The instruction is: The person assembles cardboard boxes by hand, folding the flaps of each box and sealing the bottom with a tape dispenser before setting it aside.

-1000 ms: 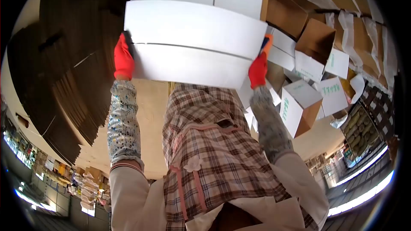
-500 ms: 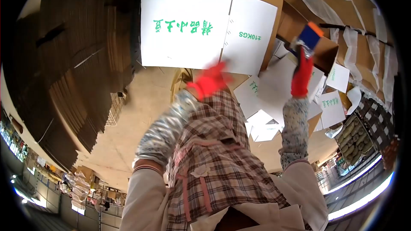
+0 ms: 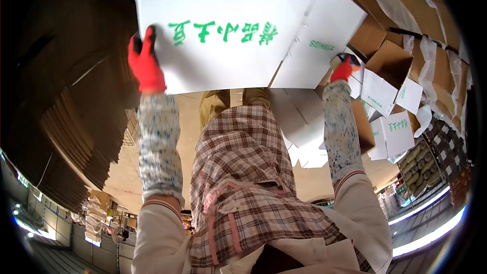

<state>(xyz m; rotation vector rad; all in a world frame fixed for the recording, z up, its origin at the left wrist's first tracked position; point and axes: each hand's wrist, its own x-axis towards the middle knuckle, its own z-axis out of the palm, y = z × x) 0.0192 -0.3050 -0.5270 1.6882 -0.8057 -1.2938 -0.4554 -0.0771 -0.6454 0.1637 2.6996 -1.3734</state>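
A white flattened carton (image 3: 218,63) with green printed characters is raised in front of me, tilted, its lower edge over my legs. My left hand (image 3: 147,66), in a red and black glove, grips its left edge with the fingers on the printed face. At the carton's right edge is my right hand (image 3: 343,69), also gloved in red. Its fingers are wrapped round a blue and orange tape dispenser (image 3: 350,60), which is partly hidden by the hand.
Dark stacks of flat cardboard (image 3: 86,127) stand on the left. On the right are white cartons (image 3: 393,134), an open brown box (image 3: 388,63) and brown cardboard with torn plastic wrap (image 3: 401,5). A crate of long produce (image 3: 418,167) lies farther right.
My left hand has moved left from the carton's lower edge to its left edge. The carton has come up closer and tilted. My right hand has lowered to its right edge with the tape dispenser.
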